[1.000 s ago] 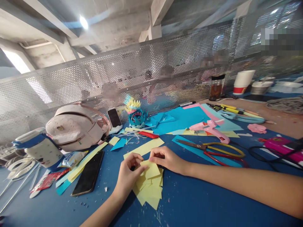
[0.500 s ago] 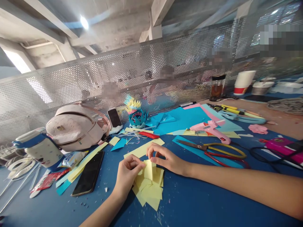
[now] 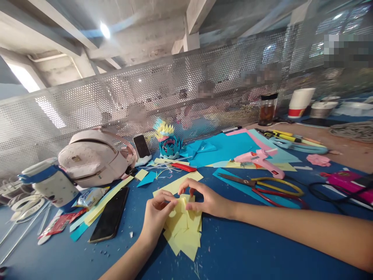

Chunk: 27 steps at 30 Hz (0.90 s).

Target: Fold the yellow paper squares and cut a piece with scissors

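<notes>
A small folded piece of yellow paper [image 3: 182,203] is between my two hands. My left hand [image 3: 159,210] pinches its left side between thumb and fingers. My right hand [image 3: 204,196] curves around the right side, its thumb at the paper's edge and its fingers arched above. Whether the right fingertips grip the paper is hard to make out. Under both hands lies a loose pile of yellow paper pieces [image 3: 186,243] on the blue table [image 3: 239,249]. A longer yellow strip [image 3: 175,184] lies just behind my fingers.
Scissors [image 3: 262,186], a pink glue gun [image 3: 258,158] and a red cutter [image 3: 183,167] lie beyond my hands. Blue paper sheets [image 3: 224,147] and a folded-paper model [image 3: 169,144] are farther back. At left are a black phone [image 3: 110,214], a tumbler [image 3: 52,184] and a pink backpack [image 3: 90,157].
The yellow piece, which stood upright with a visible crease, is now bent over between my fingers. My right fingers and thumb have shifted slightly around it.
</notes>
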Available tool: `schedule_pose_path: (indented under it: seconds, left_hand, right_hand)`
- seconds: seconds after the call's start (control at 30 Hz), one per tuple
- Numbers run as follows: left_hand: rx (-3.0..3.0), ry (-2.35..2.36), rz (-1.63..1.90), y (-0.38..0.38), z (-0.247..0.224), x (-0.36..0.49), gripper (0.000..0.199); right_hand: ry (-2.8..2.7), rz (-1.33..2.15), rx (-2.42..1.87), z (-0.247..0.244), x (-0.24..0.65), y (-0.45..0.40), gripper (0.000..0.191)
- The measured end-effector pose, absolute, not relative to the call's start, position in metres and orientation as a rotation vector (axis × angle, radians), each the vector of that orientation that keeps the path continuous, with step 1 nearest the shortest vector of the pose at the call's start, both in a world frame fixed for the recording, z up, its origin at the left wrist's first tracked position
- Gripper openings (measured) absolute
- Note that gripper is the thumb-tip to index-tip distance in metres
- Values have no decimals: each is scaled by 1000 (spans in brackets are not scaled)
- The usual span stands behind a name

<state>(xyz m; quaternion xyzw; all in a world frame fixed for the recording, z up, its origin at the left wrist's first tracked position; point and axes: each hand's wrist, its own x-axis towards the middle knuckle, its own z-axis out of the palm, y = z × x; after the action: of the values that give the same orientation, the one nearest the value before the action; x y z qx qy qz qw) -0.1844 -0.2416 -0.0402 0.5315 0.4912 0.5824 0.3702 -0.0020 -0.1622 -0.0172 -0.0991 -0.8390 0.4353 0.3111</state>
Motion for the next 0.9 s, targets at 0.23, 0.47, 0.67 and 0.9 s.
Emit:
schedule_pose_path:
  seconds: [0.23,0.47,0.67,0.9]
  left_hand:
    - [1400,1313,1414,-243,-41,-183,20]
    - [1289,1186,1533,-244,-34,-178,19]
    - [1318,1193,1482,-248,-30,-176,19]
    - [1299,1150,1470,-251,-25,-173,21]
  right_hand:
    - [-2217,1112,-278,-21,-3,-160,23]
    - [-2207,1130,-281,-17,-2,-163,22]
    - [-2261,1006,-256,-15,-1,-164,30]
    - [-2248,938,-305,-17,0,-163,19]
